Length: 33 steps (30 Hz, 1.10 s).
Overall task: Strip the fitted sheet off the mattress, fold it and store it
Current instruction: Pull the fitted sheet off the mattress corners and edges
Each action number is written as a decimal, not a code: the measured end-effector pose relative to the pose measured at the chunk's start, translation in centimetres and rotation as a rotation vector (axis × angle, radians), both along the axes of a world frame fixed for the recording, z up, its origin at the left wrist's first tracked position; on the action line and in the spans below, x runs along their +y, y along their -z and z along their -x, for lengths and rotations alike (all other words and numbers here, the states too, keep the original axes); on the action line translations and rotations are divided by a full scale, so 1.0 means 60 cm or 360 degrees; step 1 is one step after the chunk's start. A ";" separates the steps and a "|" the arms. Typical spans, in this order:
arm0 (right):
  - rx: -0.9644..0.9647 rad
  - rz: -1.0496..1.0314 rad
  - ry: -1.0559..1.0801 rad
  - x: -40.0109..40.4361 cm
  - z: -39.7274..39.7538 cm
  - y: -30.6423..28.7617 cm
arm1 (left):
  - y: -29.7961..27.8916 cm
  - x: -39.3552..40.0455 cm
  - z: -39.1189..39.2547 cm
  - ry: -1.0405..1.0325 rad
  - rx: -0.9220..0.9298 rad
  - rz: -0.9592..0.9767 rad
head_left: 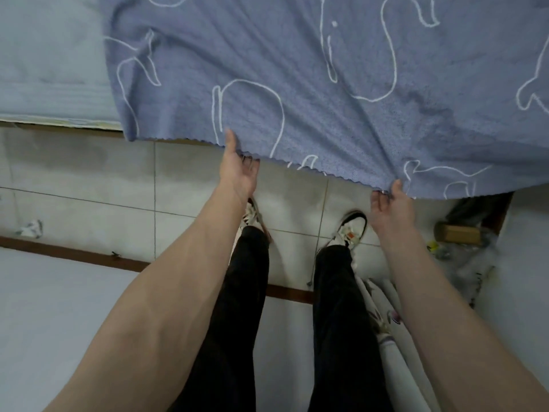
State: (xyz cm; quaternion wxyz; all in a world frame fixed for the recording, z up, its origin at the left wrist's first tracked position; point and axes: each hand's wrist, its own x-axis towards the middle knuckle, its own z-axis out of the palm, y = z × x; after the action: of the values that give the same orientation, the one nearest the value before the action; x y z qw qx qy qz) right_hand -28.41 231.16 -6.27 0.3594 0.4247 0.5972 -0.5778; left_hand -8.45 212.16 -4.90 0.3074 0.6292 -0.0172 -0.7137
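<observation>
A blue-grey sheet (297, 69) printed with white outline animals fills the top of the head view, its scalloped near edge hanging over the floor. My left hand (237, 171) pinches that edge near the middle, thumb on top and fingers underneath. My right hand (392, 209) pinches the same edge further right, thumb on top. The cloth pulls into creases toward both grips. At the top left the bare pale mattress (50, 60) shows beside the sheet.
I stand on a grey tiled floor (184, 185) between the bed and a white surface (59, 322) with a brown edge. A brown box and plastic clutter (457, 233) lie at the right. Rolled pale fabric (389, 316) leans by my right leg. Crumpled paper (31, 228) lies at the left.
</observation>
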 end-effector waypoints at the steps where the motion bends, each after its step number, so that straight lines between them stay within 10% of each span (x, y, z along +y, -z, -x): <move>1: 0.0040 -0.0024 0.0038 0.009 0.009 0.004 | 0.000 -0.001 -0.006 0.0027 -0.0024 -0.0004; 14: -0.0159 0.0204 -0.0064 -0.218 -0.188 0.048 | 0.043 -0.116 -0.202 0.0306 -0.0057 -0.0213; 22: -0.0006 -0.0095 -0.0237 -0.219 -0.234 0.038 | 0.045 -0.196 -0.298 0.0133 -0.0689 0.0087; 33: -0.0014 -0.0017 -0.0311 -0.314 -0.329 0.009 | 0.035 -0.246 -0.365 0.0218 -0.0853 0.0223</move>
State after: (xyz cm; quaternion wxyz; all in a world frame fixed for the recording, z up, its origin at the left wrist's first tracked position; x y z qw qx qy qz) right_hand -8.69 212.31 -6.83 0.4145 0.3688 0.6374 -0.5348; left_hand 13.46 197.42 -6.98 0.2858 0.7700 -0.1896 -0.5381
